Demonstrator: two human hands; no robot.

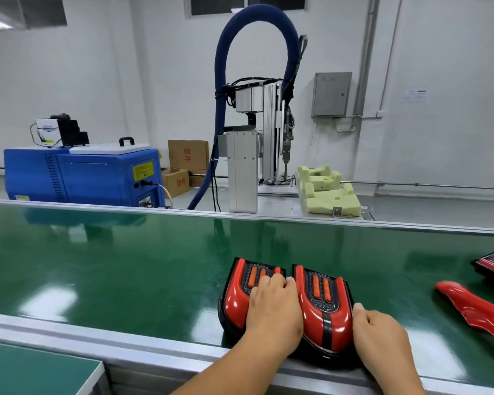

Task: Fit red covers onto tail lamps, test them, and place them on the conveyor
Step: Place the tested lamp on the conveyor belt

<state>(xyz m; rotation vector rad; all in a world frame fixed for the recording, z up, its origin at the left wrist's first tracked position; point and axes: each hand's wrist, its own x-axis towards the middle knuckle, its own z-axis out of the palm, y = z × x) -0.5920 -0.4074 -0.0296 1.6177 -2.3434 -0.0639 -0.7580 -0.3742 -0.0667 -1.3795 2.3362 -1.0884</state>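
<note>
Though near right lamp (325,312), loose red cover (469,305).

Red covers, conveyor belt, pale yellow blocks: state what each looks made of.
Red covers: likely moulded hard plastic, glossy; sharp light reflections on smooth curves. Conveyor belt: probably PVC or rubber, smooth semi-gloss; it mirrors the machines behind. Pale yellow blocks: seemingly rigid foam, matte, with carved edges.
</note>
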